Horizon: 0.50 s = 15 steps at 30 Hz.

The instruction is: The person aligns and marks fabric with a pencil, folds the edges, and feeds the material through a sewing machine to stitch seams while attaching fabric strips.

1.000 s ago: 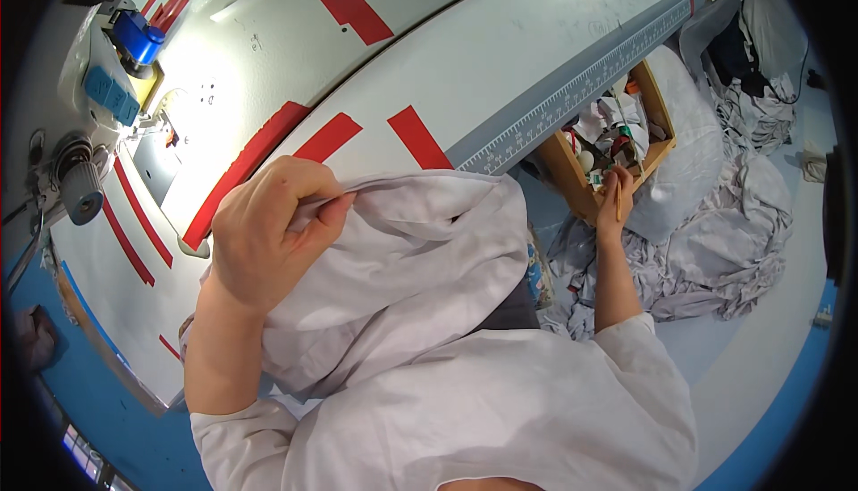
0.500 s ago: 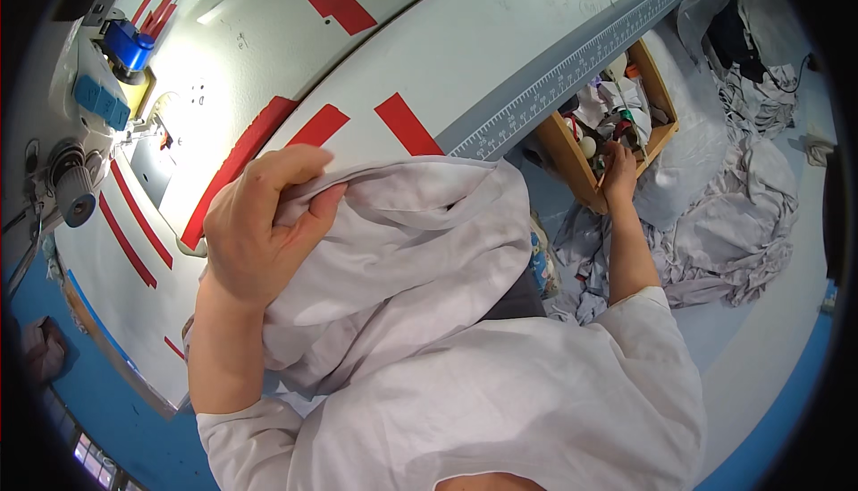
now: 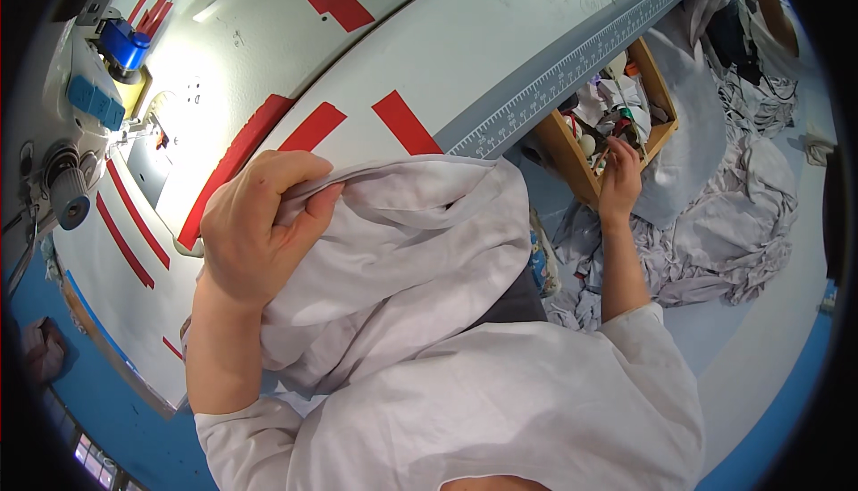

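A light grey cloth [image 3: 420, 250] lies gathered in folds over my lap and the edge of the sewing table. My left hand [image 3: 259, 227] pinches its upper edge between thumb and fingers, beside the red tape strips. Off to the right, my right hand [image 3: 620, 183] is over the near end of an open wooden drawer [image 3: 660, 89]. Its fingers are bent together among small items; whatever they hold is too small to make out. Inside the drawer are white scraps [image 3: 626, 98], a pale round piece and other small bits.
A sewing machine head [image 3: 98, 89] with a lit needle area stands at the left. A printed ruler strip [image 3: 563, 71] runs along the table edge. Heaps of grey cloth [image 3: 737, 223] lie on the right. Another person's arm [image 3: 774, 8] shows at the upper right.
My right hand has drawn slightly back and turned at the drawer. The left hand keeps its pinch on the cloth, barely moved. Another person's arm has come in at the upper right.
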### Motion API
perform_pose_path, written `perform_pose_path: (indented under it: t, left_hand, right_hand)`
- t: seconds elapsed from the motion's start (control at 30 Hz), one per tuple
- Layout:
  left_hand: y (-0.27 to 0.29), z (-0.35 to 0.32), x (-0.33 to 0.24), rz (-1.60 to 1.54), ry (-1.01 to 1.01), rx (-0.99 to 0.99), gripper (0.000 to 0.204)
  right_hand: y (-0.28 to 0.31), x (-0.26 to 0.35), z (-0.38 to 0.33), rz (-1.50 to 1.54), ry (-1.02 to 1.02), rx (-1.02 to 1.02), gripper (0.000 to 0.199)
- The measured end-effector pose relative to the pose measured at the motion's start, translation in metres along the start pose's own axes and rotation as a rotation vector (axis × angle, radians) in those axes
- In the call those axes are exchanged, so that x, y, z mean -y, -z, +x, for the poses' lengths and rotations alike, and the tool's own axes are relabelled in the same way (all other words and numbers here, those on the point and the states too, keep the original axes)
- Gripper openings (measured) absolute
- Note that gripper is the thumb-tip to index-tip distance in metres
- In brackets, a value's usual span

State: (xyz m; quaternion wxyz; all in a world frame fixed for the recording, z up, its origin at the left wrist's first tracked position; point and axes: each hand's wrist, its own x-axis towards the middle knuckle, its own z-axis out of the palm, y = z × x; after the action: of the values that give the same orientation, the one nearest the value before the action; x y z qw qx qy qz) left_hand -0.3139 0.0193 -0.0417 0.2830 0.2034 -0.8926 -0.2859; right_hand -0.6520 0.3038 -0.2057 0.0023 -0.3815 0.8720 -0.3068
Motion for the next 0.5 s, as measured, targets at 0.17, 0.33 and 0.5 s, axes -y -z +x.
perform_pose_path:
  t: [0.17, 0.33, 0.5]
  left_hand:
    - [0.003, 0.001, 0.001, -0.062, -0.013, 0.064, 0.026]
    - [0.005, 0.004, -0.002, -0.003, -0.037, 0.104, 0.023]
    - [0.004, 0.008, -0.004, 0.079, -0.109, 0.047, 0.023]
  right_hand:
    - [0.019, 0.131, 0.016, 0.314, 0.585, -0.049, 0.028]
    - [0.013, 0.216, 0.04, 0.519, 0.874, 0.077, 0.031]
    - [-0.002, 0.249, 0.056, 0.565, 0.879, 0.053, 0.029]
